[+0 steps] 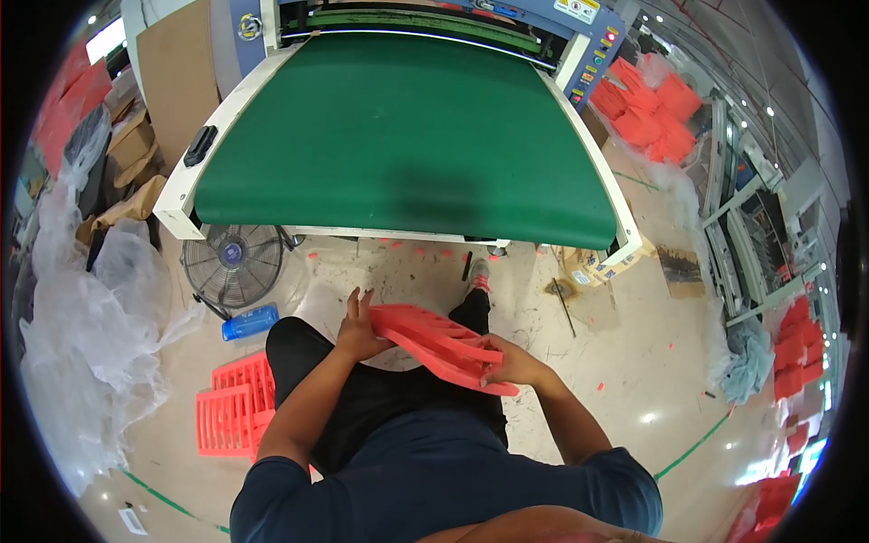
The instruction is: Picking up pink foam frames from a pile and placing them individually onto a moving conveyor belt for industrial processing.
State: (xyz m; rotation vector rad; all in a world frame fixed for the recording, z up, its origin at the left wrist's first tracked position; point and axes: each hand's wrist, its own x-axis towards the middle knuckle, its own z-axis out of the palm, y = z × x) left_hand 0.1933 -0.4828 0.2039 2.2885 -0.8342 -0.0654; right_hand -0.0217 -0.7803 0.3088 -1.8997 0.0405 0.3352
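1. While the left hand [358, 337], visible fingers spread, touches one end of a slotted red foam piece [433, 353] above the lap [371, 403], the right hand [514, 364] pinches the other.
2. Beyond, a green conveyor belt [398, 127] runs between white side rails [593, 158].
3. Pale floor [552, 443] bears a fan [233, 255], slotted red panels [250, 418] and crumpled plastic sheeting [81, 344], all leftward.

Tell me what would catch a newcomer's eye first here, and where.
Most likely the broad green conveyor belt, filling the upper middle of the view. Next comes the bright red slotted piece at the centre, gripped by the right hand with the left hand at its other end. Similar red slotted pieces lie at lower left, below a round floor fan.
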